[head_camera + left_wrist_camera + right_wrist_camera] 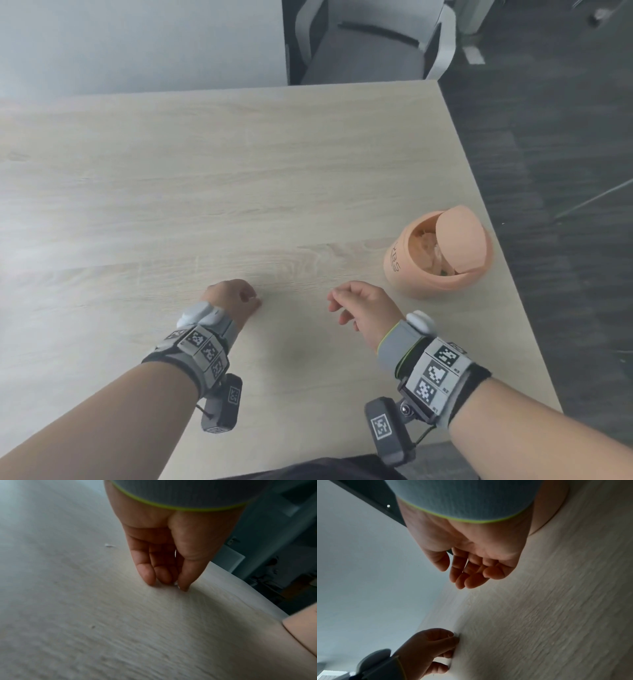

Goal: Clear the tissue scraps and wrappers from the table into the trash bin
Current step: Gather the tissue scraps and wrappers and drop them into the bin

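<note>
- Your left hand (233,297) has its fingertips (150,579) on the table (205,171), thumb and finger closing on a tiny white tissue scrap (176,583). It looks feather-light, so pinch it low and gently.
- Another fleck (109,545) lies near that hand; lift it the same way.
- Your right hand (363,305) hovers relaxed, holding nothing.
- The trash bin (438,253) stands at the right edge, its lid tilted open.

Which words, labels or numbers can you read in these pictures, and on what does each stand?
Dark lettering on the side of the peach trash bin: too blurred to read.
Small characters beside the square coded markers on the right wristband: too small to read.
No other text shows.
</note>
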